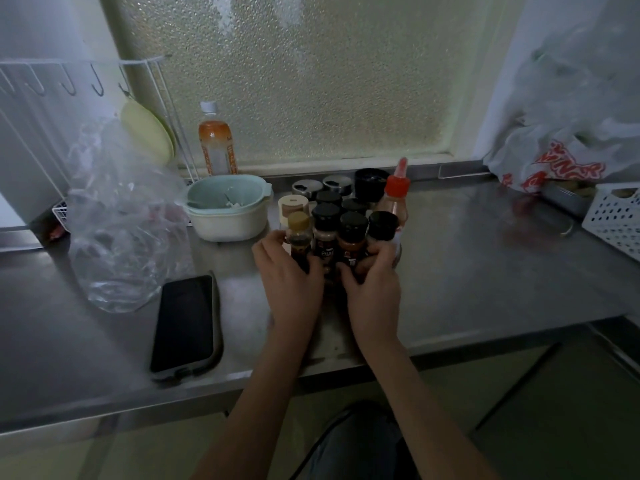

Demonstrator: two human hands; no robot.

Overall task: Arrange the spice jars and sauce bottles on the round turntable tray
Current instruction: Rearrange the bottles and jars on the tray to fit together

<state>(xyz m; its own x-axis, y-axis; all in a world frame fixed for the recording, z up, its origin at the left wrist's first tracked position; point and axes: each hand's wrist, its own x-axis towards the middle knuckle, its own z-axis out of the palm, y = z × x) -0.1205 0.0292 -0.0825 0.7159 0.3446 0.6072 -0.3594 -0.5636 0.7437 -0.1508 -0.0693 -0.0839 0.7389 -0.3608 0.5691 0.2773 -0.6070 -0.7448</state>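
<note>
Several spice jars with black caps [353, 225] stand packed together in the middle of the steel counter. A small dark sauce bottle with a tan cap [298, 233] is at the front left of the cluster, and a squeeze bottle with a red nozzle [397, 188] at its right rear. The turntable tray [399, 251] shows only as a thin edge at the right, under the jars. My left hand [291, 282] curls round the front left of the cluster at the tan-capped bottle. My right hand [372, 282] grips the front right jars.
A phone [185, 323] lies face up at the front left, next to a crumpled clear plastic bag [121, 237]. Nested bowls [227, 211] and a drink bottle [216, 140] stand behind. A white basket [614, 216] and a printed bag [554, 164] sit at the right.
</note>
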